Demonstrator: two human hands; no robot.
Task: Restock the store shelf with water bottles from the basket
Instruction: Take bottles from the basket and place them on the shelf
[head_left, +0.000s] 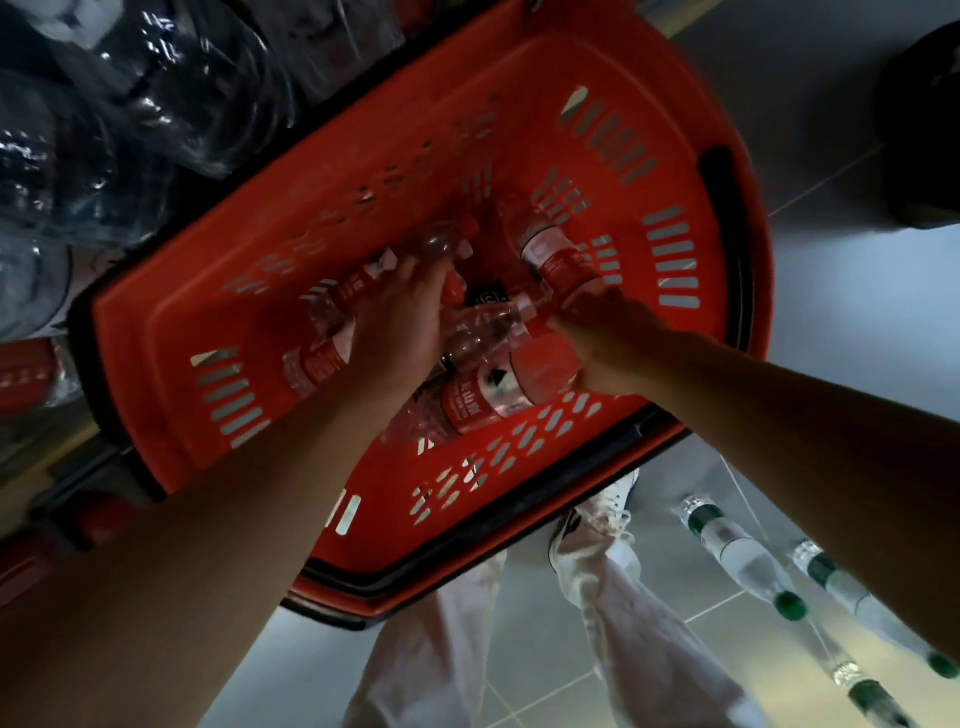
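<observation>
Red-labelled water bottles (483, 400) lie heaped in the orange shopping basket (171, 332) on the grey tiled floor (810, 104). Left hand (400, 322) curls over one bottle; right hand (602, 338) grips another. Green-capped bottles (737, 556) stand just beside.

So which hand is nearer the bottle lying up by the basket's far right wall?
Right. The right hand sits just below that red-labelled bottle, at its lower end; the left hand is further left, over other bottles.
</observation>
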